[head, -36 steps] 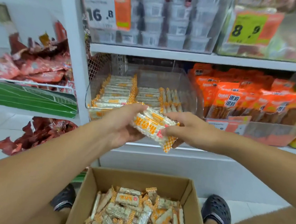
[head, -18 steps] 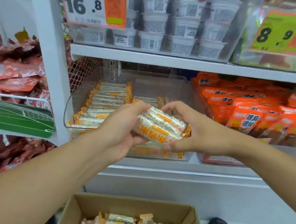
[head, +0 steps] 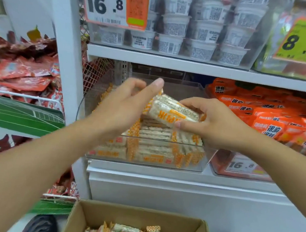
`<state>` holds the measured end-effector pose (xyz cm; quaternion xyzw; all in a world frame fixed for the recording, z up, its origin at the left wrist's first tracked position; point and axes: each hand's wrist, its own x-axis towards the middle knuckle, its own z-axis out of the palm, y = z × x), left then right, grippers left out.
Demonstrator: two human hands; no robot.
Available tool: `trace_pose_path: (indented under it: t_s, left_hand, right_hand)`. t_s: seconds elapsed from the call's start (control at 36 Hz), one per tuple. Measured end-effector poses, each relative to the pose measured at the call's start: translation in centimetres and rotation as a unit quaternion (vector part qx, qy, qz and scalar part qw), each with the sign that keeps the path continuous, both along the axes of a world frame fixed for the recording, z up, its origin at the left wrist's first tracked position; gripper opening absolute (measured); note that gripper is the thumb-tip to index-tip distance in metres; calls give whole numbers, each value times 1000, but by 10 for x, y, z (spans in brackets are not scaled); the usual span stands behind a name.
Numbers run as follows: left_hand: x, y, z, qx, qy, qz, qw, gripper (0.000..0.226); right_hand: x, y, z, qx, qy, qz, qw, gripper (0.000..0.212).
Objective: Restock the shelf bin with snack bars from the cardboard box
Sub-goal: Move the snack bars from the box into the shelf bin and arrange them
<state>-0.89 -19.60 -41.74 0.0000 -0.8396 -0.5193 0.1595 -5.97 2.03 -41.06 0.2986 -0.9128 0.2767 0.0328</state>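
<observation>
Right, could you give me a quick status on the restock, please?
Right hand grips bundle of snack bars above clear bin. Left hand open, fingertips at bundle's far end. Nothing blocking bin.

Bright, even light; soft blur throughout; wide-angle bending at edges

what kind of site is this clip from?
Most likely a small grocery or convenience store aisle. White shelving holds clear bins of packaged snacks, big price tags hang from the bin fronts, and an open cardboard box of snack bars sits on the floor for restocking.
</observation>
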Motion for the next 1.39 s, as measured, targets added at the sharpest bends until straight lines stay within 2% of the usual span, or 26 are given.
trace_pose_path:
  t_s: [0.03,0.06,0.08,0.17,0.22,0.28,0.33,0.42,0.5,0.56,0.64,0.81,0.89,0.97,1.06,1.17,1.28,1.31,1.39]
  left_hand:
    - [-6,-17,-2,-155,35,24,987,64]
    - [-13,-33,-7,-260,48,33,964,62]
    - [-19,-47,-14,-328,26,29,944,61]
    - [-28,-63,-38,-386,-105,-20,916,45]
    - [-33,-62,-49,-408,-131,-55,902,48]
    - [-37,-59,-52,-409,-123,-60,902,53]
    - [-41,-57,-55,-415,-122,-68,899,55]
    - [-44,-58,-59,-433,-135,-79,888,56]
    - [-46,-58,-62,-443,-137,-73,883,56]
    - [-45,-58,-62,-450,-141,-69,879,60]
    - [-45,-58,-63,-462,-133,-66,875,76]
    - [-45,-59,-64,-460,-141,-67,874,62]
    - [-45,-58,-63,-461,-147,-67,873,59]
    - [-45,-59,-64,-455,-150,-68,875,62]
    - [-45,-59,-65,-449,-146,-66,879,64]
    - [-45,-59,-66,-441,-141,-60,885,57]
    - [-46,-59,-66,-434,-145,-61,887,57]
    - [-46,-59,-65,-433,-146,-61,887,57]
    - [-45,-58,-64,-432,-150,-59,888,57]
  right_hand:
    - [-11,-3,2,22,-1,-34,999,41]
    - [-23,-7,3,41,-9,-65,997,42]
    - [-36,-13,5,54,-21,-87,995,43]
    - [-77,-34,11,145,-24,-105,984,38]
    - [-104,-46,11,193,-42,-105,975,57]
    - [-128,-55,6,225,-43,-102,968,71]
    - [-144,-62,0,256,-36,-90,962,74]
    - [-160,-73,-10,276,-23,-68,958,68]
    - [-172,-83,-23,293,40,-82,952,52]
    - [-174,-85,-33,298,57,-82,949,49]
    - [-170,-83,-43,240,60,-70,966,51]
    - [-170,-88,-55,167,-1,-128,978,61]
    - [-169,-96,-62,168,-24,-148,974,62]
    - [-167,-101,-63,175,-13,-153,973,60]
    - [-169,-94,-71,114,8,-154,981,61]
    - [-173,-87,-78,-37,24,-213,976,83]
    - [-173,-89,-75,-93,-31,-303,948,122]
    - [-172,-90,-73,-104,-60,-309,944,123]
    - [-169,-90,-69,-121,-113,-316,934,99]
